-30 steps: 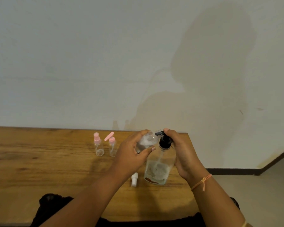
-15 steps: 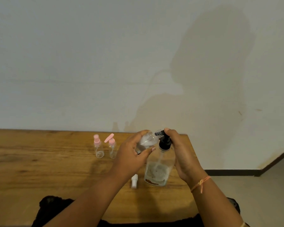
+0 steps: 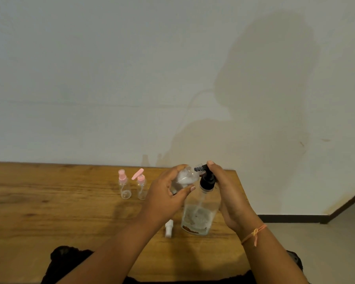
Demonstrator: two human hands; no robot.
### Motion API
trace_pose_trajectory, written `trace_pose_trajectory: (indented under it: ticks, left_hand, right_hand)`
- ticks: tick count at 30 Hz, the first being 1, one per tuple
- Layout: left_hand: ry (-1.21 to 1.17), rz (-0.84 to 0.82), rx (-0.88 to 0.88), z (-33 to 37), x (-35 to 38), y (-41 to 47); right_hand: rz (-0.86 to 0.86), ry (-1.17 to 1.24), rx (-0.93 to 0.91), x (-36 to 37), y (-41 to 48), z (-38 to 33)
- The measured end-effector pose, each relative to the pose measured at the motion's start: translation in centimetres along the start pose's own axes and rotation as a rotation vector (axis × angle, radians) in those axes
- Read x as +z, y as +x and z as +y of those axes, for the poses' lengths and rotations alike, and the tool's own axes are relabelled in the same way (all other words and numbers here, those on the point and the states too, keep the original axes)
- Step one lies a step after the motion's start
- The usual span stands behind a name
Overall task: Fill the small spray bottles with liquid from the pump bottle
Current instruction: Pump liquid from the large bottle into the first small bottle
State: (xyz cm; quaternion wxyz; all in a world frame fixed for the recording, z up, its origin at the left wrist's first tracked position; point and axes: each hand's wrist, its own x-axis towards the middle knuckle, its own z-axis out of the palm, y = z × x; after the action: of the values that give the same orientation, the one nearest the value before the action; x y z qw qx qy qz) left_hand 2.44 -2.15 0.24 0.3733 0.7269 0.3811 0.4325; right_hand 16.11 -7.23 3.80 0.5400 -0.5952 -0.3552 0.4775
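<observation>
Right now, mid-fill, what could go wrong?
1. The left hand holds the small bottle tilted at the nozzle; if its mouth slips off, liquid may hit the table.
2. The right hand grips only the top of the pump bottle; a hard press might tip it.
3. The white cap lies by its base and could get knocked or wet.

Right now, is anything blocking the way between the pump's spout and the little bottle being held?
Nothing visible. The left hand holds the small bottle tilted, its mouth right at the black pump spout. A white cap lies on the table, out of the way.
</observation>
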Motion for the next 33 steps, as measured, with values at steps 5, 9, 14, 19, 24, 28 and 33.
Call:
trace_pose_trajectory:
  ticks: [5,9,14,19,24,28,33]
  left_hand:
    - [0.007,-0.010,-0.004,-0.19,0.02,0.11]
    - [0.030,-0.027,-0.014,-0.32,0.01,0.00]
    - [0.024,-0.020,-0.004,-0.23,-0.01,-0.08]
    - [-0.003,-0.013,-0.002,-0.02,-0.02,0.02]
    - [-0.002,-0.014,-0.004,-0.14,0.07,-0.01]
    - [0.044,-0.028,0.002,-0.23,0.00,-0.07]
    - [0.004,-0.015,-0.009,-0.36,0.12,-0.01]
  right_hand:
    - [-0.003,0.042,0.037,-0.17,0.18,-0.14]
    - [0.034,0.054,0.050,-0.01,0.45,0.00]
    - [0.051,0.029,0.010,0.20,0.48,0.26]
    - [-0.016,0.037,0.037,-0.19,0.18,-0.13]
    - [0.007,0.044,0.049,-0.22,0.30,-0.15]
    - [0.020,0.033,0.047,0.20,0.16,-0.19]
    - [0.004,0.036,0.032,-0.23,0.01,-0.16]
